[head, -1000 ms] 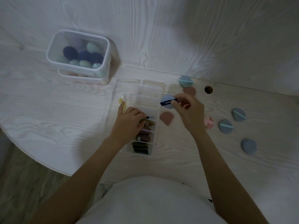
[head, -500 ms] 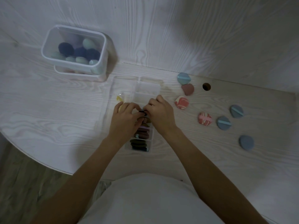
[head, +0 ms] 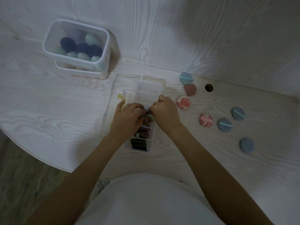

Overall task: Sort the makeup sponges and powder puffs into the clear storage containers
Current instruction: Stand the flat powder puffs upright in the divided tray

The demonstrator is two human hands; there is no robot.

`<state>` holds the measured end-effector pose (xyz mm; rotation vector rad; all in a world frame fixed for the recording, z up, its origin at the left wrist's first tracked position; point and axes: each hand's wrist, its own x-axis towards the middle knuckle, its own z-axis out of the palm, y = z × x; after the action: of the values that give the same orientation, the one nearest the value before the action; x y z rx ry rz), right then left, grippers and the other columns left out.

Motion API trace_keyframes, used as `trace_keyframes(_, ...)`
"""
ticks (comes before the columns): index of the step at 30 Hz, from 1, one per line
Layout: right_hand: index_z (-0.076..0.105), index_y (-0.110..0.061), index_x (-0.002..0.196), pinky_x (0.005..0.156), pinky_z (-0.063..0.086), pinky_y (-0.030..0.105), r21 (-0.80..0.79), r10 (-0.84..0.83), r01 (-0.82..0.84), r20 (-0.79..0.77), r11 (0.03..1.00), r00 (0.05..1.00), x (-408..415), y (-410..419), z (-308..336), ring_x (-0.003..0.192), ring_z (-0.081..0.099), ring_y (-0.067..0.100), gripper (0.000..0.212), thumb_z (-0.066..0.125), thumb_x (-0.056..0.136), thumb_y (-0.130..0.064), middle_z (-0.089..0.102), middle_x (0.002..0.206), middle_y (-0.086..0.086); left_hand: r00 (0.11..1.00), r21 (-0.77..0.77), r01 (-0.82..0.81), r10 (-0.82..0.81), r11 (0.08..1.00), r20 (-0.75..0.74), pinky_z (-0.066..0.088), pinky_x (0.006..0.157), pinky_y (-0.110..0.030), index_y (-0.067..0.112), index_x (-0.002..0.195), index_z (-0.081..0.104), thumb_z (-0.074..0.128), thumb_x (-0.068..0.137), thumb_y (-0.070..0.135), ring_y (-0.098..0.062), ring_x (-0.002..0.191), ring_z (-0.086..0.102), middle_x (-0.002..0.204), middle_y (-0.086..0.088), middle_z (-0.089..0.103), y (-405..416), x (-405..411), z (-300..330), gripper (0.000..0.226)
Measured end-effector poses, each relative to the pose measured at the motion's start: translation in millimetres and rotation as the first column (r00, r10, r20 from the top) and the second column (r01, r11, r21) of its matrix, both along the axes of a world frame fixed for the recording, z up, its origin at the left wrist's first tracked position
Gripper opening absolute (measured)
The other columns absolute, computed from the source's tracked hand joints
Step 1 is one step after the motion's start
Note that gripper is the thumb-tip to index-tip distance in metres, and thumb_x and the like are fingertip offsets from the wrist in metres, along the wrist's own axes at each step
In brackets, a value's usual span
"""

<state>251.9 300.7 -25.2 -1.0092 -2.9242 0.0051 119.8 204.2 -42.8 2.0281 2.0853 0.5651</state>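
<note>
Both hands meet over the middle of the clear divided organizer [head: 150, 88]. The left hand [head: 128, 117] and right hand [head: 164, 111] have fingers curled, pinching a small dark puff [head: 147, 113] between them above a compartment. Nearer compartments hold stacked puffs [head: 140, 143]. On the worktop [head: 48, 103] to the right, seven loose powder puffs [head: 224, 125] lie scattered. Far left, a clear tub [head: 103, 51] holds egg-shaped sponges [head: 82, 47].
</note>
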Motion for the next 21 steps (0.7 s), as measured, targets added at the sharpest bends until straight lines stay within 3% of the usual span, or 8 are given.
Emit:
trace_keyframes(3,0.074,-0.016,0.068,0.056,0.037,0.024,-0.127,0.037,-0.063,-0.195,0.99,0.98,20.5,7.0,2.1,0.059,0.05,0.019,0.005,0.072,0.072,-0.017,0.066,0.057,-0.001,1.0,-0.002,0.019,-0.019,1.0,0.025,0.031,0.103,-0.043,0.017,0.101,0.062,0.044,0.086,0.028,-0.018,0.09,0.063,0.103,0.002,0.064,-1.7,3.3,-1.6,0.026)
trace_keyframes(5,0.073,-0.011,0.079,0.062,0.037,0.025,-0.269,-0.135,0.029,-0.385,0.963,0.913,34.3,21.0,11.7,0.065,0.05,0.016,0.012,0.063,0.083,-0.016,0.07,0.071,0.001,0.999,0.005,0.028,-0.028,1.0,0.041,0.031,0.104,-0.043,0.015,0.104,0.061,0.042,0.087,0.027,-0.017,0.09,0.063,0.103,0.001,0.064,-1.8,3.9,-2.7,0.028)
trace_keyframes(7,0.071,-0.011,0.088,0.065,0.038,0.023,-0.339,-0.348,0.198,-0.471,0.92,0.811,46.7,42.6,12.4,0.07,0.054,0.014,0.013,0.06,0.086,-0.016,0.07,0.079,0.003,0.998,0.017,0.028,-0.029,0.999,0.053,0.03,0.105,-0.042,0.014,0.105,0.063,0.042,0.087,0.027,-0.017,0.091,0.063,0.104,0.0,0.064,-0.1,3.7,-3.6,0.031)
trace_keyframes(11,0.065,-0.007,0.11,0.081,0.038,0.028,-0.392,-0.58,0.462,-0.272,0.795,0.768,63.3,101.4,-25.5,0.097,0.056,0.032,0.025,0.054,0.089,-0.014,0.063,0.108,0.016,0.996,-0.001,0.024,-0.024,1.0,0.088,0.033,0.104,-0.042,0.012,0.108,0.064,0.043,0.086,0.027,-0.019,0.094,0.061,0.106,-0.004,0.062,5.8,3.2,-5.1,0.034)
trace_keyframes(13,0.061,-0.008,0.117,0.09,0.037,0.035,-0.37,-0.597,0.515,-0.155,0.774,0.787,62.3,122.3,-39.7,0.107,0.05,0.037,0.032,0.05,0.089,-0.021,0.057,0.12,0.018,0.995,-0.015,0.032,-0.03,0.999,0.098,0.037,0.102,-0.043,0.011,0.11,0.063,0.044,0.085,0.028,-0.02,0.094,0.06,0.107,-0.005,0.061,7.6,2.9,-4.0,0.036)
trace_keyframes(16,0.06,-0.012,0.115,0.092,0.037,0.04,-0.324,-0.61,0.561,-0.069,0.762,0.789,54.4,136.8,-46.2,0.108,0.048,0.037,0.03,0.052,0.09,-0.026,0.054,0.122,0.02,0.994,-0.028,0.042,-0.038,0.999,0.107,0.038,0.102,-0.045,0.011,0.107,0.064,0.043,0.084,0.028,-0.019,0.095,0.06,0.106,-0.004,0.062,7.5,1.5,-2.6,0.035)
trace_keyframes(19,0.067,-0.009,0.1,0.087,0.045,0.038,-0.304,-0.607,0.541,-0.193,0.784,0.771,49.9,138.4,-44.0,0.099,0.054,0.035,0.018,0.061,0.084,-0.014,0.055,0.115,0.019,0.99,-0.022,0.026,-0.023,0.999,0.142,0.04,0.099,-0.044,0.012,0.104,0.066,0.04,0.086,0.023,-0.018,0.091,0.06,0.102,-0.004,0.063,7.8,-1.7,-2.7,0.033)
trace_keyframes(21,0.069,-0.006,0.088,0.076,0.045,0.028,-0.324,-0.57,0.477,-0.327,0.817,0.753,48.0,128.9,-40.1,0.091,0.057,0.027,0.013,0.06,0.08,-0.001,0.056,0.108,0.016,0.99,0.001,0.006,-0.006,1.0,0.141,0.043,0.093,-0.04,0.012,0.1,0.066,0.042,0.086,0.018,-0.019,0.084,0.062,0.097,-0.004,0.064,13.0,-3.4,-1.5,0.028)
